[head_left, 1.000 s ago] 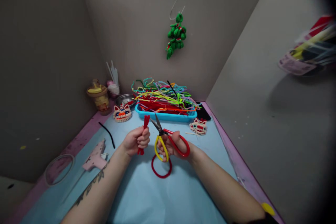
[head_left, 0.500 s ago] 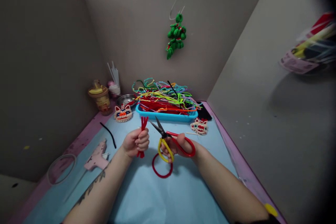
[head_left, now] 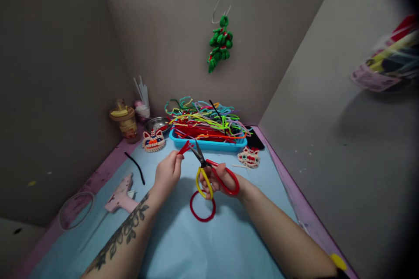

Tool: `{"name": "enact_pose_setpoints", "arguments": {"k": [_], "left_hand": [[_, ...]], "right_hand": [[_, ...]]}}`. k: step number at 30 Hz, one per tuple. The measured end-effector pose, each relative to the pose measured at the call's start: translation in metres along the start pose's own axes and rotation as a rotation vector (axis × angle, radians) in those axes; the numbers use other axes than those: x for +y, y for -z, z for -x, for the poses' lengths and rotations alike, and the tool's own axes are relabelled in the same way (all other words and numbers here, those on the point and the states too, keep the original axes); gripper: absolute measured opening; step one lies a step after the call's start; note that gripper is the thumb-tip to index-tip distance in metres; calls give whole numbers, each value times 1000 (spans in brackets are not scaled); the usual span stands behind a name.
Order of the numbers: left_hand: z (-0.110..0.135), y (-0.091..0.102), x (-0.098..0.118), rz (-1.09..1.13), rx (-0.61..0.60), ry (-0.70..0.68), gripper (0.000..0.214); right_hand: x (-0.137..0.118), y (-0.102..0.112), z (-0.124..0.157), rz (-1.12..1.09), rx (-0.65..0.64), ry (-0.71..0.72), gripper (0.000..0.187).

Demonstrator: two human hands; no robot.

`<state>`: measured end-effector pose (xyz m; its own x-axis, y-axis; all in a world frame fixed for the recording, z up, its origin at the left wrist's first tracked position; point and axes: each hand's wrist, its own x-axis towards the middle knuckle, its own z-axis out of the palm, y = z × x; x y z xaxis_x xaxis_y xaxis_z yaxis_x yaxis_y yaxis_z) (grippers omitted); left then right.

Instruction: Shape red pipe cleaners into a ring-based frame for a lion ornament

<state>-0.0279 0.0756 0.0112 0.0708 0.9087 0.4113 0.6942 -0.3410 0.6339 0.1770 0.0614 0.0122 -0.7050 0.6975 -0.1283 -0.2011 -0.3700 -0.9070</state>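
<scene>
My left hand is closed on a short bundle of red pipe cleaners, whose ends tilt to the right toward the scissor blades. My right hand grips scissors with one yellow and one red handle, blades pointing up and left and touching the red ends. A red pipe-cleaner ring lies on the light blue mat just below both hands.
A blue tray heaped with coloured pipe cleaners stands behind the hands. Two small craft faces, a pink glue gun, a black pipe cleaner, a yellow jar and a phone lie around. A green ornament hangs on the back wall.
My left hand has turned, tilting the red bundle from upright toward the right. The scissor blades have closed in on the bundle's ends.
</scene>
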Motion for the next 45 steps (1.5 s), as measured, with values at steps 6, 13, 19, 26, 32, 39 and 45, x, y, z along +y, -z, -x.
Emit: {"name": "enact_pose_setpoints", "arguments": {"k": [6,13,19,26,32,39,45], "left_hand": [[1,-1,0,-138,11,-45,31],[3,-4,-3,-301,21,-128,32],[3,-3,-3,-395,26,-160,32],[5,-8,1,-397,-14,-231,32],[5,-8,-1,-410,5,-206,30],[4,-8,1,-394,-37,-204,31],[-1,-7,2,-353,-59,-190,31]], "right_hand": [[2,-2,-3,-19,54,-37,88],[3,-2,-3,-43,50,-9,86],[3,1,-3,-53,11,-14,84],[6,1,-7,-77,12,8,83],[3,2,-6,-102,-15,-6,86],[-2,1,-5,-87,27,9,83],[-13,2,1,-134,21,-13,78]]}}
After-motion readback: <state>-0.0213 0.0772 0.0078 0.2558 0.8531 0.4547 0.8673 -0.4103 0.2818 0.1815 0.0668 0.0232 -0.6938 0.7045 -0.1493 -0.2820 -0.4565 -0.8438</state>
